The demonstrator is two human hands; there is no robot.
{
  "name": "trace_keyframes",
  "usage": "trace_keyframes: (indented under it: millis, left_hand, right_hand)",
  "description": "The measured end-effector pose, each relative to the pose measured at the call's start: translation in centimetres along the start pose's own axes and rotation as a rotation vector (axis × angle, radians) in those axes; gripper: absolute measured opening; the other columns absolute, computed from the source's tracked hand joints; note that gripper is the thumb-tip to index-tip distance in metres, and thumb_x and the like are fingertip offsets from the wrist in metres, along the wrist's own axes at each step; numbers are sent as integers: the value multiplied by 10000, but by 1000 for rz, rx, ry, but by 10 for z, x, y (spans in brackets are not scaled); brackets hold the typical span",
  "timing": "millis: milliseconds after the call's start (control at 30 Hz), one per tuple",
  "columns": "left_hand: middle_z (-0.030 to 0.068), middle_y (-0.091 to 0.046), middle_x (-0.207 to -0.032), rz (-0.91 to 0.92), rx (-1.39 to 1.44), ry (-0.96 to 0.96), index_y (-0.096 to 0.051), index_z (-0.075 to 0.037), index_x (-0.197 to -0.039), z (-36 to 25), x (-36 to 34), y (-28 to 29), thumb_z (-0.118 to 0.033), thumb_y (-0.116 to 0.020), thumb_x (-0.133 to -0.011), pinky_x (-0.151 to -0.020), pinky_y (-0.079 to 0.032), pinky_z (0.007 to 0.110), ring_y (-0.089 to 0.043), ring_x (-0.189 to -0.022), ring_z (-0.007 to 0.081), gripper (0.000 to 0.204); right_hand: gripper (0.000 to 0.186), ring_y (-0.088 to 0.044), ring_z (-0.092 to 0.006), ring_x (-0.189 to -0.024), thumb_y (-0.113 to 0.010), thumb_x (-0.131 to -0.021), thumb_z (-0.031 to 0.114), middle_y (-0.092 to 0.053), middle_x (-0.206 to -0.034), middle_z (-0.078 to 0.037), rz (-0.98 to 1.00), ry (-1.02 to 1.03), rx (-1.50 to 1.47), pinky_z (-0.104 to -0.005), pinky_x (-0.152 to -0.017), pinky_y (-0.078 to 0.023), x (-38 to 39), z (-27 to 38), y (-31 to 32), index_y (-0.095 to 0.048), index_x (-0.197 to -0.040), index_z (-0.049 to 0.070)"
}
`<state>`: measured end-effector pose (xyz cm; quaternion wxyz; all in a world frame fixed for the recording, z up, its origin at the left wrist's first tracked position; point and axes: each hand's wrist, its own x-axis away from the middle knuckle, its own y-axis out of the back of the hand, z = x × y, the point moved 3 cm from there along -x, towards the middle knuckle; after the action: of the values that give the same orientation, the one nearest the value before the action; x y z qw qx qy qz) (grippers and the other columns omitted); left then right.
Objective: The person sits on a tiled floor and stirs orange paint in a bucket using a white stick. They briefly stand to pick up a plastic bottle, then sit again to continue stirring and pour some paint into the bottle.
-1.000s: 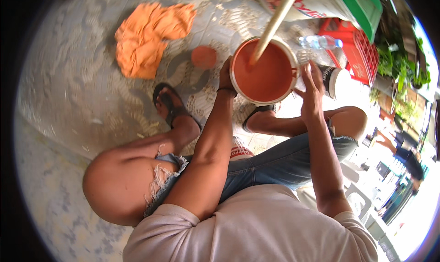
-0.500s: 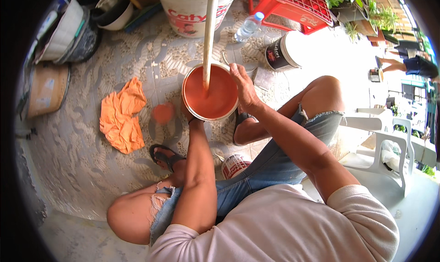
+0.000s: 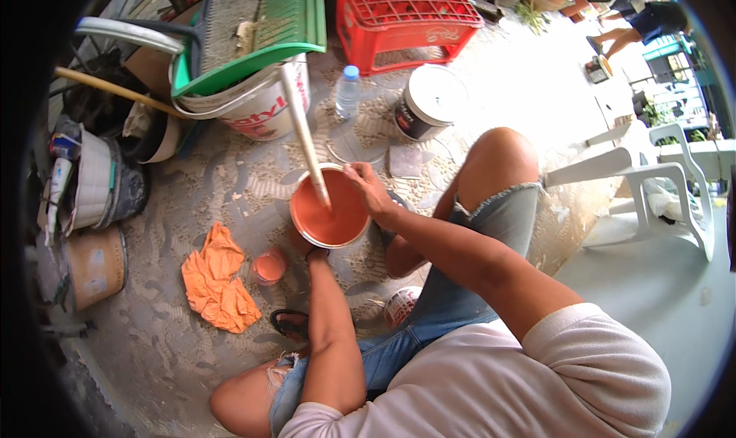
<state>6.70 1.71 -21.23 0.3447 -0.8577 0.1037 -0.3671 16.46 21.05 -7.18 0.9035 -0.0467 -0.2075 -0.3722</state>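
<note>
A round paint bucket (image 3: 337, 245) of orange-red paint (image 3: 349, 217) is between my feet, its mouth facing up toward me. A pale wooden stick (image 3: 304, 135) stands tilted in the paint, its upper end leaning against or near a larger white bucket. My right hand (image 3: 369, 190) grips the bucket's right rim, thumb and fingers at the edge. My left hand (image 3: 317, 255) holds the bucket low on its near left side; its fingers are mostly hidden behind the bucket. Left of it stand a small cup of orange paint (image 3: 269, 266) and a crumpled orange cloth (image 3: 218, 284).
A large white bucket (image 3: 264, 120) carries a green dustpan (image 3: 295, 24). Nearby are a water bottle (image 3: 347, 97), a lidded paint tub (image 3: 429, 104) and a red crate-like stool (image 3: 406, 24). Stacked pots (image 3: 92, 177) line the left; a white plastic chair (image 3: 636, 169) stands right. Another person (image 3: 652, 24) is far right.
My view has shifted left and up, so the things sit lower or further left in it. Both hands stay at the paint bucket, and the stick's top now leans further left.
</note>
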Motion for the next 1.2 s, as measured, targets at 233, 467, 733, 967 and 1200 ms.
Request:
trace_keyframes:
  millis: [233, 467, 733, 967, 1200]
  left_hand:
    - [191, -595, -1484, -260, -254, 12, -521, -92, -1526, -12, 12, 4, -533, -382, -1071, -1014, -575, 612, -652, -1266, 381, 649]
    - [195, -608, -1465, -590, -766, 225, -536, -101, -1513, -8, 48, -1, -567, -394, -1057, -985, -585, 636, -670, -1238, 390, 668]
    - [136, -642, -1426, -167, 79, 377, -603, -169, -1454, -2, 75, -61, -684, -400, -999, -943, -589, 654, -684, -1215, 384, 716]
    - [119, -529, -1577, -111, 261, 340, -549, -207, -1524, 4, 69, -47, -688, -284, -1066, -1064, -517, 662, -536, -1411, 398, 715]
    - [99, -689, -1362, -74, 225, 289, -627, -177, -1413, 6, 45, -56, -569, -489, -1035, -952, -618, 561, -681, -1218, 319, 562]
  right_hand:
    - [986, -536, -347, -1365, -601, -958, 747, -581, -1430, -273, 38, -75, 100, -438, -1149, -410, 8, 26, 2, -399, -1550, -15]
    - [1364, -496, -459, -1444, -917, -706, 649, -512, -1527, -344, -66, 335, 193, -491, -1217, -379, -23, 113, -16, -197, -1632, -47]
    - [297, -703, -192, -750, -741, -945, 63, -726, -870, -107, 151, 264, 103, -356, -700, -568, -45, 137, -33, -644, -1199, -56]
    - [470, -723, -194, -930, -746, -943, 105, -752, -1010, -115, 191, 187, 223, -351, -858, -583, 59, 140, 7, -655, -1375, -57]
    - [476, -699, -305, -1173, -765, -930, 142, -695, -1376, -168, 522, 459, 547, -401, -993, -567, 129, 141, 23, -691, -1394, 61]
